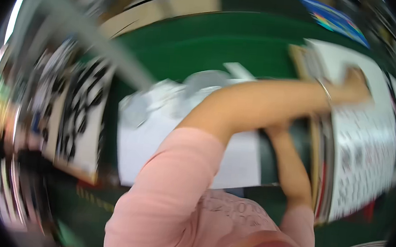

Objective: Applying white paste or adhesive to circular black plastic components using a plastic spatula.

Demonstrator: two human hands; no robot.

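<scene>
My left arm stretches across my front to the right, a thin bangle at its wrist. My left hand [355, 88] is over the upper part of a white sheet [365, 152] with rows of small dark shapes, on top of a stack. Motion smears its fingers, and whether it touches the sheet I cannot tell. Below my left forearm, my right hand [278, 127] is near the left edge of the stack's wooden board [316, 157], its fingers mostly hidden. White paper [239, 160] covers the table before me, with clear round plastic-looking pieces [135, 110] on its far part.
On the left lies a board [86, 113] with pale material and black shapes. A grey post [97, 39] slants down behind the paper. Green table surface [191, 38] stretches behind, and a blue printed sheet [336, 20] lies at the far right.
</scene>
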